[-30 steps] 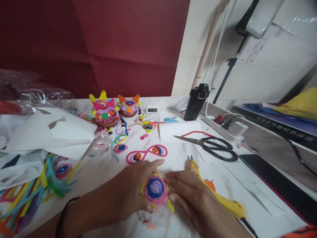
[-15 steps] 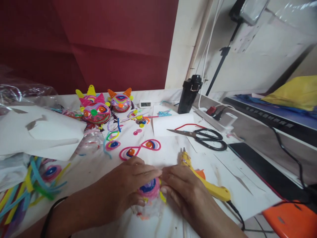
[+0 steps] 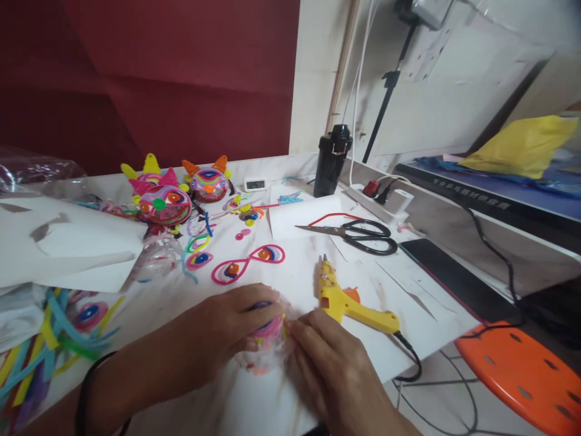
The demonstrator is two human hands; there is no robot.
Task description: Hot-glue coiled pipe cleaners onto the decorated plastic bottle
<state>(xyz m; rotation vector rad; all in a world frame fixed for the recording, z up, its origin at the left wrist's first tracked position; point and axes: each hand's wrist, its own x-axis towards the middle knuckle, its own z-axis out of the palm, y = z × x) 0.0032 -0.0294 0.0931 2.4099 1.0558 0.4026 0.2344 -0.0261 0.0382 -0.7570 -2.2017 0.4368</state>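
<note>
In front of me is a clear plastic ball [image 3: 258, 363] bearing a pink and purple-blue coiled patch [image 3: 267, 327]. My left hand [image 3: 218, 321] wraps its far and left sides, fingers lying across the patch. Against its right side, my right hand [image 3: 331, 357] pinches a small yellow strip [image 3: 285, 327], mostly hidden by the fingertips. Just beyond that hand lies a yellow glue gun [image 3: 361, 312], nozzle pointing away. Farther off, a pink figure-eight loop [image 3: 248, 261] surrounds two orange and blue eye shapes.
Decorated balls with ears [image 3: 163, 204] stand at the back left. Coloured fuzzy strips [image 3: 49, 345] lie at the left near white paper [image 3: 91, 242]. Scissors [image 3: 363, 235], a phone [image 3: 454, 281] and a black bottle [image 3: 333, 160] are to the right. An orange stool [image 3: 521, 369] stands below.
The view has turned slightly right. My right fingers have drawn back from the ball's top to its right side, pinching the yellow strip. My left hand still holds the ball.
</note>
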